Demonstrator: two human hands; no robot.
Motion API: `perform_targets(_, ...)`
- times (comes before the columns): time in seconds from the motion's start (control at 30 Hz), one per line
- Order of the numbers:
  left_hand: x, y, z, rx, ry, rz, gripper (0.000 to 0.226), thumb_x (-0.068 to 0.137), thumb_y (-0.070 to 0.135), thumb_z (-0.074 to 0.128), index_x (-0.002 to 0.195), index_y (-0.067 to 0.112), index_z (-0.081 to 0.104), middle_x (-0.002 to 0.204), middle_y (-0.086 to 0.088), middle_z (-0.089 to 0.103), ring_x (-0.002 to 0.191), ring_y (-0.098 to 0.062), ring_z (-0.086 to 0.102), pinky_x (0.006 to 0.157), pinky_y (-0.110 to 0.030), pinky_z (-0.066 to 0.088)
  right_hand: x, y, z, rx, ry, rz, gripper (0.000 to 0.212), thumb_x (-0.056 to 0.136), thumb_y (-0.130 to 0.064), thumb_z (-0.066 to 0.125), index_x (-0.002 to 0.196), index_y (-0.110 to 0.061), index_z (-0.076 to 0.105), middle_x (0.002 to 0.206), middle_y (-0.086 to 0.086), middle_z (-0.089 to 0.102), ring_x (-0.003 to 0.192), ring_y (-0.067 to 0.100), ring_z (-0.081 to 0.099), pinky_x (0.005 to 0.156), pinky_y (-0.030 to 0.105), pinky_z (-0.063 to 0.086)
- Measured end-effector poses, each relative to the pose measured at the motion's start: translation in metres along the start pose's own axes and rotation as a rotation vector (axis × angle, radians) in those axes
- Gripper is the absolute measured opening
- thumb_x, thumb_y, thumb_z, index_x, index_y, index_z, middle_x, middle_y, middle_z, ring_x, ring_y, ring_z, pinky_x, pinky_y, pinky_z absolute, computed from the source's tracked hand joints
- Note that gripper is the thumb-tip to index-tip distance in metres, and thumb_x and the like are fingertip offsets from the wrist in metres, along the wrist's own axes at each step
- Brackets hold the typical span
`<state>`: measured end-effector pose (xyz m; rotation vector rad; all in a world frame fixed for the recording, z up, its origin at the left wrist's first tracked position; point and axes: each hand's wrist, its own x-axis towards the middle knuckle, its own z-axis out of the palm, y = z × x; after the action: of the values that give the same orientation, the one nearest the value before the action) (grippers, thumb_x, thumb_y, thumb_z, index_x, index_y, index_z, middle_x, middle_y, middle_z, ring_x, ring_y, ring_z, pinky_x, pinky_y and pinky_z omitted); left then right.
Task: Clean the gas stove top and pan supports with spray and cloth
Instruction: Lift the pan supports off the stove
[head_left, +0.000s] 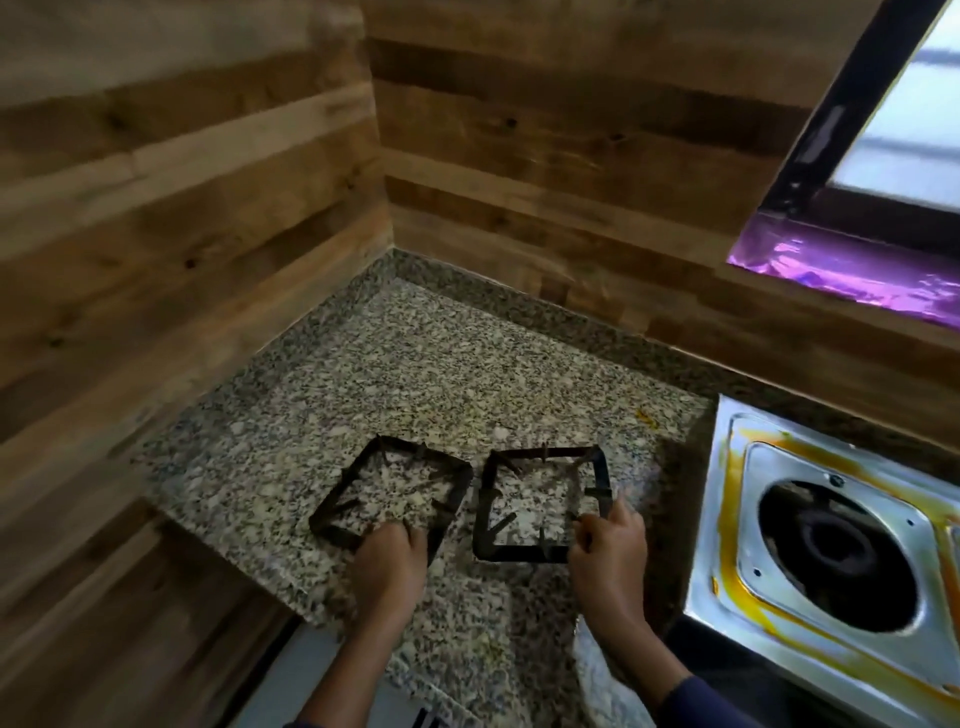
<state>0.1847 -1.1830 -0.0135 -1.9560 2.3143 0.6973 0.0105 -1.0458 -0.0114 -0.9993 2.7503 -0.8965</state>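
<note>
**A:** Which step is in hand?

**B:** Setting up, I'd say. Both pan supports lie flat on the granite countertop (415, 364) around 6 o'clock, just beside each other. The gas stove (712, 545) sits at 4 o'clock with its burner (836, 551) bare.

**A:** And the hands?

**B:** The left hand (387, 558) curls its fingers over the near corner of the left pan support (332, 534). The right hand (610, 545) pinches the near right corner of the right pan support (519, 555).

**A:** What does the next move call for?

**B:** Probably letting go and fetching spray and cloth; neither is in view. The orange grease streaks (732, 499) on the steel top look like the job to tackle.

**A:** Anything unclear?

**B:** The stove is cut off at the frame's edge from 3 to 5 o'clock, so any second burner is hidden. The blur makes it hard to tell rust from grime on the supports.
</note>
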Motion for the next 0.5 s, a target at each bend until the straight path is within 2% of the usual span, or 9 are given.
perform_targets(0.2,0.000,0.006,0.013,-0.081,-0.030,-0.053,0.035,0.101,0.034,0.044,0.072,0.016,0.045,0.067,0.000,0.050,0.054,-0.013,0.046,0.043,-0.027,0.026,-0.005,0.021,0.023,-0.042,-0.087,0.102,0.015,0.069,0.004,0.067,0.068,-0.010,0.064,0.089,0.002,0.050,0.087,0.022,0.044,0.073,0.035,0.045)
perform_targets(0.27,0.002,0.003,0.018,-0.104,-0.018,-0.053,0.037,0.101,0.034,0.046,0.068,0.015,0.045,0.063,-0.001,0.049,0.050,-0.014,0.045,0.042,-0.028,0.027,-0.006,0.024,0.026,-0.030,-0.112,0.117,0.015,0.069,0.004,0.067,0.071,-0.010,0.065,0.092,0.001,0.051,0.089,0.022,0.047,0.077,0.039,0.049)
perform_targets(0.33,0.005,-0.002,0.024,-0.176,-0.021,-0.061,0.039,0.100,0.035,0.049,0.066,0.015,0.046,0.059,-0.002,0.053,0.048,-0.016,0.053,0.040,-0.031,0.040,-0.008,0.026,0.028,-0.023,-0.129,0.123,0.016,0.070,0.005,0.066,0.070,-0.011,0.064,0.093,0.001,0.053,0.091,0.023,0.050,0.079,0.040,0.050)
perform_targets(0.4,0.005,-0.005,0.024,-0.248,-0.049,-0.049,0.038,0.098,0.037,0.052,0.067,0.016,0.050,0.060,-0.004,0.063,0.051,-0.018,0.065,0.049,-0.039,0.056,-0.009,0.028,0.028,-0.038,-0.149,0.124,0.015,0.074,0.004,0.064,0.072,-0.010,0.066,0.097,0.004,0.056,0.096,0.026,0.052,0.081,0.039,0.050)
perform_targets(0.47,0.002,-0.002,0.019,-0.234,-0.067,-0.048,0.035,0.097,0.040,0.054,0.072,0.015,0.054,0.061,-0.003,0.067,0.051,-0.016,0.067,0.054,-0.037,0.059,-0.008,0.030,0.028,-0.029,-0.160,0.119,0.015,0.076,0.002,0.061,0.079,-0.010,0.070,0.101,0.007,0.058,0.100,0.029,0.053,0.082,0.038,0.049)
perform_targets(0.5,-0.001,0.000,0.015,-0.178,-0.065,-0.047,0.034,0.096,0.042,0.054,0.078,0.014,0.056,0.063,-0.001,0.066,0.052,-0.016,0.065,0.054,-0.035,0.057,-0.008,0.029,0.026,-0.014,-0.158,0.114,0.019,0.078,0.000,0.061,0.089,-0.009,0.073,0.105,0.008,0.058,0.104,0.030,0.053,0.086,0.037,0.048)
